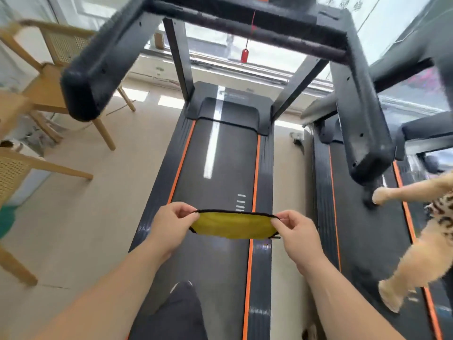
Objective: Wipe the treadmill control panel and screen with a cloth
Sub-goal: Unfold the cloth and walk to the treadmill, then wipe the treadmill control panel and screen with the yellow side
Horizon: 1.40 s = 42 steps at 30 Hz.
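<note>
Fingers (181,211) on cloth (232,227) above treadmill belt (220,155)

Cut off and blurred
Treadmill console (289,2) is cropped by the top edge; the dog (421,246) at right is blurred, partly out of frame.

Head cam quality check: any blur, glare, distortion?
Head view: motion blur smears the handrails and the furry animal at right; the yellow cloth between left hand and right hand is sharper; a white glare streak runs along the belt; windows blown out; wide-angle bowing at edges.
</note>
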### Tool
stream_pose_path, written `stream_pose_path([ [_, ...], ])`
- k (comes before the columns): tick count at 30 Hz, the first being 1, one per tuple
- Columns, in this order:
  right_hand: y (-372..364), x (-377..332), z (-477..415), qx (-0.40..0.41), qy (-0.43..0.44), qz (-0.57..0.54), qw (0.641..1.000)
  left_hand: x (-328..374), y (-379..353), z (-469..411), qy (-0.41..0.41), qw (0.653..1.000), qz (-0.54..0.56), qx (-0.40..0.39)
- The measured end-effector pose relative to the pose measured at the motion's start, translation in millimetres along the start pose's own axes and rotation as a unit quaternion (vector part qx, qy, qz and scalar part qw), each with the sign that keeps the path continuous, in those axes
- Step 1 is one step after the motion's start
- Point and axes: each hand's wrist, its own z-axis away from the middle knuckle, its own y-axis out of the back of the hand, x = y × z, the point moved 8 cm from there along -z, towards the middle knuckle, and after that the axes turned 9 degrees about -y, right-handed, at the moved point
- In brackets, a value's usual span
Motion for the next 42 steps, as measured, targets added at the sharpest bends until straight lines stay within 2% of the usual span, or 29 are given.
stream_pose_path([
  [5,22.5,-130.8,-22.9,0.014,0.029,-0.034,0.999,123.0,45.8,-59.5,-0.046,0.999,-0.001,0.004],
  [11,47.6,-230.4,-78.6,0.018,0.062,-0.078,0.995,229.6,68.7,-130.4,-0.1,0.995,-0.001,0.006],
  [20,46.8,-279.3,-245.8,-0.009,0.054,-0.118,0.992,286.8,29.2,-282.8,-0.093,0.995,-0.014,0.017],
  [26,72.1,-342.0,-349.0,-0.047,0.077,-0.071,0.993,340.4,-9.3,-378.3,-0.076,0.996,-0.038,0.04],
  [28,86.2,-368.3,-384.5,-0.036,0.089,-0.052,0.994,358.1,-21.4,-410.2,-0.08,0.995,-0.048,0.04],
  [32,108.3,-412.6,-437.2,-0.013,0.1,-0.081,0.992,394.1,-51.1,-460.5,-0.099,0.992,-0.076,-0.014],
  [35,122.4,-441.0,-469.7,0.012,0.109,-0.097,0.989,418.9,-68.8,-504.6,-0.105,0.991,-0.052,-0.067],
  [42,175.3,-520.0,-559.8,0.143,0.105,-0.114,0.977,480.8,-117.1,-606.9,-0.148,0.968,0.022,-0.2],
])
